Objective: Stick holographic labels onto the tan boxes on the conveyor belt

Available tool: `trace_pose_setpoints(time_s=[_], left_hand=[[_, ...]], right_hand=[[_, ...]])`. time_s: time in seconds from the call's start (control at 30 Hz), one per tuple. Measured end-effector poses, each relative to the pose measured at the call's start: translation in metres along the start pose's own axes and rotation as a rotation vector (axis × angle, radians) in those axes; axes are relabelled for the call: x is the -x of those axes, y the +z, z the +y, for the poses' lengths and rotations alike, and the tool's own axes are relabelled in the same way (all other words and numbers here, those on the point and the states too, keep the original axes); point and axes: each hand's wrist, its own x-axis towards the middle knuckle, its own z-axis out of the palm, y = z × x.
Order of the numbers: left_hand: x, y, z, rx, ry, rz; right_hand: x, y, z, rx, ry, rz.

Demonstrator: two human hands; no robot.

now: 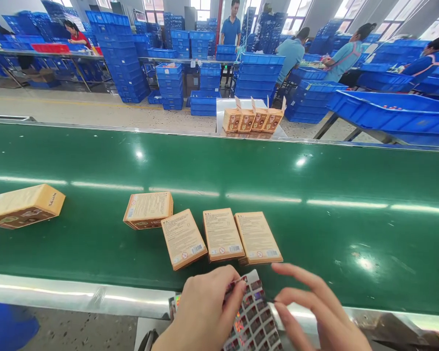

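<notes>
Just over the conveyor's near metal rail [76, 292], a sheet of shiny stickers [256, 321] slants upward, the left hand's [208, 302] grip clamped on its top left edge between thumb and bent fingers. At the sheet's right edge, the right hand's [318, 312] grip is pinched together on a small dark piece [270, 300], index finger lifted away. Just beyond, three printed cartons [224, 234] lie side by side on the green conveyor belt [351, 170]; a fourth carton [149, 207] lies close by on the left, a fifth [25, 204] well apart. Across the belt, four cartons with raised flaps [254, 120] stand before stacked blue crates [120, 58] and several people.
</notes>
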Motion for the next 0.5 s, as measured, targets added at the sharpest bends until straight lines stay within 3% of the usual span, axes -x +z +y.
trace_pose_setpoints(time_s=[0.13,0.23,0.33,0.5], left_hand=[[-0.012,0.007,0.004,-0.098,0.304,0.002],[-0.023,0.015,0.009,-0.260,0.382,-0.068],[-0.032,0.021,0.014,-0.359,0.368,-0.120],[-0.039,0.026,0.022,-0.372,0.365,-0.147]], right_hand=[[-0.043,-0.018,0.026,-0.207,0.375,-0.023],[-0.075,-0.020,0.049,-0.304,0.607,-0.135],[-0.089,-0.016,0.060,-0.400,0.689,-0.192],[-0.086,-0.013,0.059,-0.469,0.695,-0.165]])
